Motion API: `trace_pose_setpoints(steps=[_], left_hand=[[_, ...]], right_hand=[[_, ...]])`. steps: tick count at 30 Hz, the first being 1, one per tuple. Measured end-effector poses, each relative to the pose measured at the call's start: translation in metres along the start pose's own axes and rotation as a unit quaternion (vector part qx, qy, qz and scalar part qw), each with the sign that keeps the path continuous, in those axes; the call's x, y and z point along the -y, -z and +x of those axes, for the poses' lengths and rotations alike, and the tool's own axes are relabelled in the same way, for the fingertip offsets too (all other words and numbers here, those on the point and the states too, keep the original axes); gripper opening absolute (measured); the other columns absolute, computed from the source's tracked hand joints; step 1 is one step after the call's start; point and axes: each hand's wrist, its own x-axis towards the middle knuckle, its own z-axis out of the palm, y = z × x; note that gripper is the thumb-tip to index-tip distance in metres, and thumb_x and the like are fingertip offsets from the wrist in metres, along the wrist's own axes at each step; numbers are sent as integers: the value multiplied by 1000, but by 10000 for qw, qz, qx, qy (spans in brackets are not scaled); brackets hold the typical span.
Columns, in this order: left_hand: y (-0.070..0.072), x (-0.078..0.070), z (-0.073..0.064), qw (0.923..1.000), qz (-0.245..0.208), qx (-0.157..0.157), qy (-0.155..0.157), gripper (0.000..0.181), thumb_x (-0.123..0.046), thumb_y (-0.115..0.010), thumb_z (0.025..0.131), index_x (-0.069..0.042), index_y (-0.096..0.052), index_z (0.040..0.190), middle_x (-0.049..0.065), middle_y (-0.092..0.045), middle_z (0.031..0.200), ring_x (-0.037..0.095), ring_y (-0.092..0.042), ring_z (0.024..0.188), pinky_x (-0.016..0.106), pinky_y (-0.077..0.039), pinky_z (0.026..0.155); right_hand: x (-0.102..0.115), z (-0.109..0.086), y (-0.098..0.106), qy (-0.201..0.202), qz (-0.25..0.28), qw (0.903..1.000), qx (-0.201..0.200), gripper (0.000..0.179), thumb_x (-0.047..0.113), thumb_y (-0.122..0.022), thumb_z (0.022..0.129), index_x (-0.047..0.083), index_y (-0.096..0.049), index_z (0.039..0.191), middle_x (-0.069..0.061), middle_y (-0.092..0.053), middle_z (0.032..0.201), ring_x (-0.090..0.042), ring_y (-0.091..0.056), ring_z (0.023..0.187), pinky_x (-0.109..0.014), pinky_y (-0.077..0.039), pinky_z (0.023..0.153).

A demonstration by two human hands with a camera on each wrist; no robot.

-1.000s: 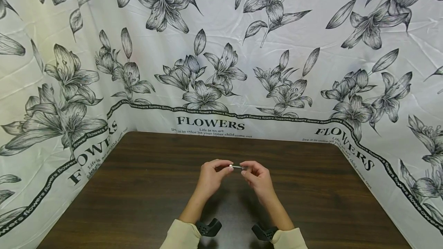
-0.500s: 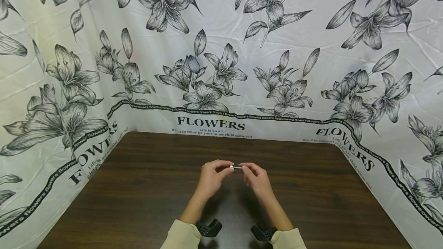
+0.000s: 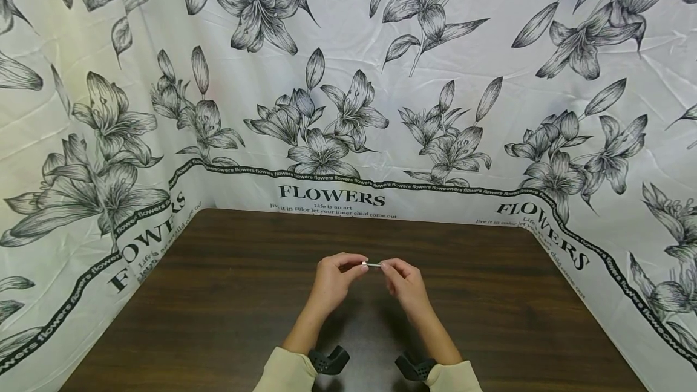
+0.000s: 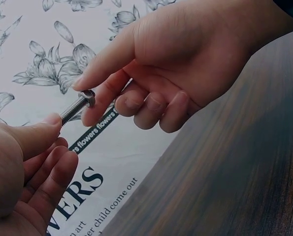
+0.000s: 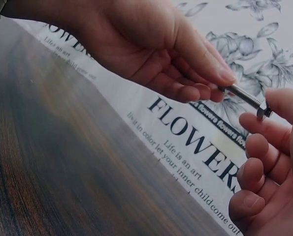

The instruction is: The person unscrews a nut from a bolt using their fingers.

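Between the two hands lies a small metal bolt (image 3: 373,265) with a threaded shank, held above the table. My left hand (image 3: 333,277) pinches one end with thumb and fingers, hiding that tip. At the other end sits a hexagonal piece (image 4: 89,98); whether it is the bolt's head or a nut, I cannot tell. My right hand (image 3: 405,283) has its thumb and forefinger on this piece, as the right wrist view also shows, with the shank (image 5: 244,97) bare between the hands. The right hand's other fingers are curled loosely below.
A dark brown wooden table (image 3: 245,295) spreads under both hands. White cloth (image 3: 348,138) printed with black flowers and lettering stands around its back and sides. Both wrists wear a black device (image 3: 329,360), just past the cream sleeves (image 3: 285,371).
The right hand has shifted slightly left and down, and its thumb and forefinger have changed position at the bolt's end. My left hand keeps its pinch almost still.
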Motion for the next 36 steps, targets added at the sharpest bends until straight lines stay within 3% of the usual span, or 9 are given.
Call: trace_pose_setpoints(steps=[7,16,23,36], left_hand=[[0,1,0,10000,-4,-9,2,13,1,-73,84,2,-74,96,12,-70,87,22,-64,74,24,-52,63],[0,1,1,9999,-74,-13,77,13,1,-73,84,1,-74,96,12,-70,87,21,-64,72,24,-53,63],[0,1,1,9999,-88,-19,78,13,2,-73,84,2,-73,96,11,-69,85,20,-65,73,23,-53,63],[0,1,0,9999,-89,-17,72,13,3,-73,83,2,-74,96,12,-70,87,21,-66,75,23,-54,64]], right_hand=[[-1,0,1,169,112,9998,-3,15,3,-59,95,-9,-66,102,-7,-49,64,-13,-44,54,-20,-35,47],[-3,-1,3,429,185,9988,176,20,-3,-59,94,-14,-61,110,-6,-49,68,-13,-44,56,-19,-35,47],[-6,-1,3,729,229,9968,222,17,-7,-60,92,-8,-64,108,-4,-49,67,-13,-43,56,-19,-35,48],[-5,-1,3,924,109,9952,293,22,-10,-61,89,-14,-61,110,-7,-49,67,-11,-43,55,-19,-36,47]])
